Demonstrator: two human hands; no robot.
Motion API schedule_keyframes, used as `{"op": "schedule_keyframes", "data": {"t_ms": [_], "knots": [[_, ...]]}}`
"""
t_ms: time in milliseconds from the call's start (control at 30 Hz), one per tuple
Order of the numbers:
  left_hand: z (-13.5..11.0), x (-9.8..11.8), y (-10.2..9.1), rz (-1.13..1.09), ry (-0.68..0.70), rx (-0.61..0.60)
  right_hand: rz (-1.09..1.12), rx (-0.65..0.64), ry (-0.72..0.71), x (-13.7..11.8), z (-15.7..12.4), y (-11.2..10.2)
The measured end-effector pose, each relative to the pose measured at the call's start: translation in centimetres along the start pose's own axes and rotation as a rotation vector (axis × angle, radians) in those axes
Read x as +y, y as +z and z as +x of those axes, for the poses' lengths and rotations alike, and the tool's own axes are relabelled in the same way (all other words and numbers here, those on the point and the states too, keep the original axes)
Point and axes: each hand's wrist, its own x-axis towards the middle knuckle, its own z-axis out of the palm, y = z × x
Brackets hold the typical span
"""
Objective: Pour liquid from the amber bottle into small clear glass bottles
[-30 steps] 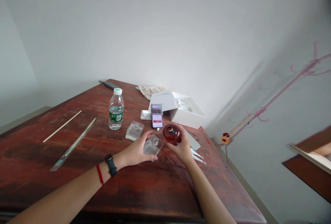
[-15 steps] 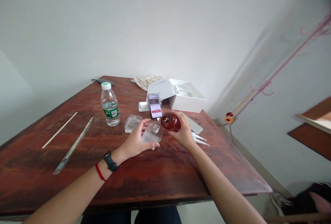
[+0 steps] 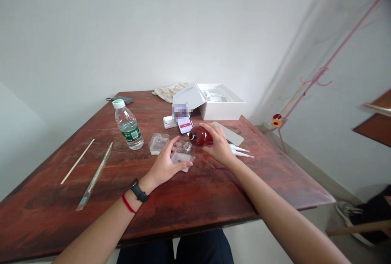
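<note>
My right hand (image 3: 219, 144) grips a dark red-brown glass bottle (image 3: 200, 136), which lies tilted on its side with its neck pointing left. My left hand (image 3: 165, 164) cups a square clear glass bottle (image 3: 185, 156) that stands on the wooden table (image 3: 171, 211), its fingers wrapped over the near side. A second square clear glass bottle (image 3: 158, 143) stands just beyond my left fingertips, apart from them. A phone (image 3: 185, 125) leans upright behind the red bottle, with its upper part blurred out.
A plastic water bottle (image 3: 128, 127) stands left of the glass bottles. A thin wooden stick (image 3: 77, 161) and a stick in a plastic sleeve (image 3: 94, 176) lie at left. At the back sit an open white box (image 3: 221, 103) and a cloth (image 3: 169, 92). White plastic droppers (image 3: 241, 151) lie at right.
The red bottle has tipped from nearly upright onto its side, neck now leftward. My head has tilted, so the table sits lower and more of the floor shows. My left hand stays on the clear bottle.
</note>
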Motion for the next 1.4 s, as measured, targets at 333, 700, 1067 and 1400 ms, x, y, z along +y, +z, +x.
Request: {"op": "schedule_keyframes", "data": {"t_ms": [333, 700, 1067, 1400], "knots": [[0.1, 0.6, 0.0, -0.004, -0.005, -0.006, -0.1, -0.047, -0.017, -0.3, -0.1, -0.2], [0.0, 1.3, -0.2, -0.005, -0.004, 0.012, -0.117, -0.063, -0.012, -0.8, -0.1, -0.5], [-0.1, 1.3, 0.1, -0.097, 0.007, 0.032, -0.12, -0.063, -0.011, -0.4, -0.6, -0.2], [0.1, 0.1, 0.4, -0.171, 0.043, 0.014, -0.044, -0.083, 0.096, -1.9, -0.4, -0.5]]}}
